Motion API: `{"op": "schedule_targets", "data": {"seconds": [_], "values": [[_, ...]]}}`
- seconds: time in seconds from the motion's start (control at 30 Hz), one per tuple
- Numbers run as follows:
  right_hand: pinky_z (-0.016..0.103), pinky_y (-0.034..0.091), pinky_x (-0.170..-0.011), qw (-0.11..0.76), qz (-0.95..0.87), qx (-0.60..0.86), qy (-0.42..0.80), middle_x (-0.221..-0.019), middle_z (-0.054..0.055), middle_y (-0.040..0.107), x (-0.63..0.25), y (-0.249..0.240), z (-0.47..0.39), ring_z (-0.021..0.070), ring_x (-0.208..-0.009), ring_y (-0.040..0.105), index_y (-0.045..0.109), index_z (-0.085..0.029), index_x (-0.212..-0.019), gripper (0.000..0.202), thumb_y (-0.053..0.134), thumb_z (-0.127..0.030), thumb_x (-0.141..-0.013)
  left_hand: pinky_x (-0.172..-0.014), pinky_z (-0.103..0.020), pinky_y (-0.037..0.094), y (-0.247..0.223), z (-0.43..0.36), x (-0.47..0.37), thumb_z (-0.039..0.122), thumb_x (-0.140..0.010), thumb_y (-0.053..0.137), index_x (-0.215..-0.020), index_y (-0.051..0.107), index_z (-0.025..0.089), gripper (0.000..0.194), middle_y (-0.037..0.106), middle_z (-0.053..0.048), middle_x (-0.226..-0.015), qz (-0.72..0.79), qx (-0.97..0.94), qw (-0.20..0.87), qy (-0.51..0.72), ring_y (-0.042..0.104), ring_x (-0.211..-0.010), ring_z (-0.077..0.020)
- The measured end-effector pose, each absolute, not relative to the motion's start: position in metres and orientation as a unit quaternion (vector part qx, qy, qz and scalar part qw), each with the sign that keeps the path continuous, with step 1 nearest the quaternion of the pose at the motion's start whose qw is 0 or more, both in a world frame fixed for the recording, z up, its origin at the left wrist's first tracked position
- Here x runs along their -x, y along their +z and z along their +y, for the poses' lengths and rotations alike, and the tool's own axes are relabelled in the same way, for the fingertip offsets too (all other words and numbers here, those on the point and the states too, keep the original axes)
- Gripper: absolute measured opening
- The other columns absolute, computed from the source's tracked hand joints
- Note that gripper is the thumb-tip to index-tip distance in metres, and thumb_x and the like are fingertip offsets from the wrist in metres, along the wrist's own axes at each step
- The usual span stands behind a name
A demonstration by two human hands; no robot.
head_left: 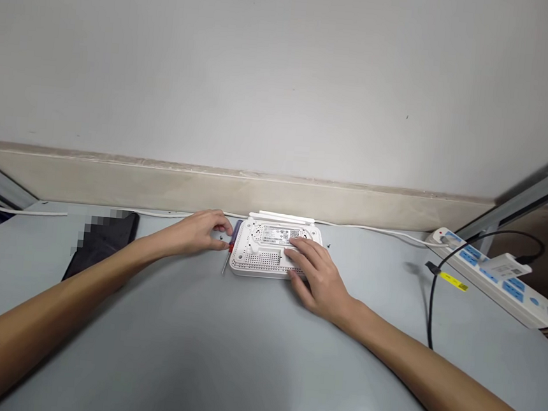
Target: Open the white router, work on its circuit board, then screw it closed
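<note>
Gray table (194,352): one router (270,250), one screwdriver (230,248), two hands.

Router mid-table, stuff either side

The router (274,249) sat near the wall, screwdriver (232,245) just left of it, pouch (102,242) further left, power strip (493,276) way off right.

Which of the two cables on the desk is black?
The black cable on the right, running from the power strip toward the desk's near edge. The white cable lies along the wall instead.
</note>
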State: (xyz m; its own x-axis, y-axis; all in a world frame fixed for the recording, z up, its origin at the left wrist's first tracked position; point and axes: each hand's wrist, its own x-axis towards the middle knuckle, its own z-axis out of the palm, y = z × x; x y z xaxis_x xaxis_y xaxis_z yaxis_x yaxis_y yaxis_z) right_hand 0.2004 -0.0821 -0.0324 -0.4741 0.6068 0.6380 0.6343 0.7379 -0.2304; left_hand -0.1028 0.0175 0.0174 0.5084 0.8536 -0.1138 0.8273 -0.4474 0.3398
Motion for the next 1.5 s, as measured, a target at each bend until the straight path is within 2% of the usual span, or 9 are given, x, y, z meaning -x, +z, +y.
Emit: {"op": "schedule_targets", "data": {"seconds": [0.8,1.07,1.33,1.5], "values": [[0.054,0.045,-0.103,0.364,-0.858,0.362,-0.021,-0.134,0.015,0.054,-0.201,-0.034,-0.082,0.0290,-0.128,0.048,0.050,-0.020,-0.129,0.039,0.051,-0.020,-0.090,-0.074,-0.027,0.045,0.014,0.018,0.101,0.037,-0.073,0.059,-0.085,0.071,0.025,0.022,0.069,-0.001,-0.090,0.487,-0.850,0.192,0.065,0.062,-0.088,-0.0203],[0.053,0.046,-0.103,0.363,-0.858,0.363,-0.021,-0.133,0.015,0.055,-0.200,-0.032,-0.083,0.0288,-0.127,0.048,0.051,-0.019,-0.128,0.037,0.051,-0.020,-0.091,-0.079,-0.028,0.042,0.016,0.019,0.104,0.031,-0.081,0.052,-0.081,0.068,0.024,0.018,0.066,-0.001,-0.090,0.394,-0.906,0.144,0.059,0.060,-0.087,-0.0188],[0.053,0.045,-0.103,0.365,-0.857,0.365,-0.020,-0.134,0.015,0.054,-0.200,-0.031,-0.083,0.0286,-0.127,0.048,0.051,-0.019,-0.128,0.037,0.052,-0.019,-0.090,-0.086,-0.030,0.040,0.019,0.020,0.106,0.030,-0.088,0.048,-0.082,0.064,0.023,0.018,0.063,-0.003,-0.088,0.341,-0.933,0.106,0.046,0.056,-0.091,-0.0199],[0.052,0.045,-0.104,0.364,-0.859,0.360,-0.025,-0.133,0.015,0.054,-0.200,-0.032,-0.083,0.0286,-0.127,0.048,0.052,-0.018,-0.127,0.037,0.052,-0.019,-0.090,-0.082,-0.028,0.042,0.031,0.024,0.116,0.037,-0.088,0.050,-0.086,0.064,0.022,0.021,0.067,-0.003,-0.094,0.377,-0.914,0.121,0.095,0.058,-0.090,-0.0183]]}}
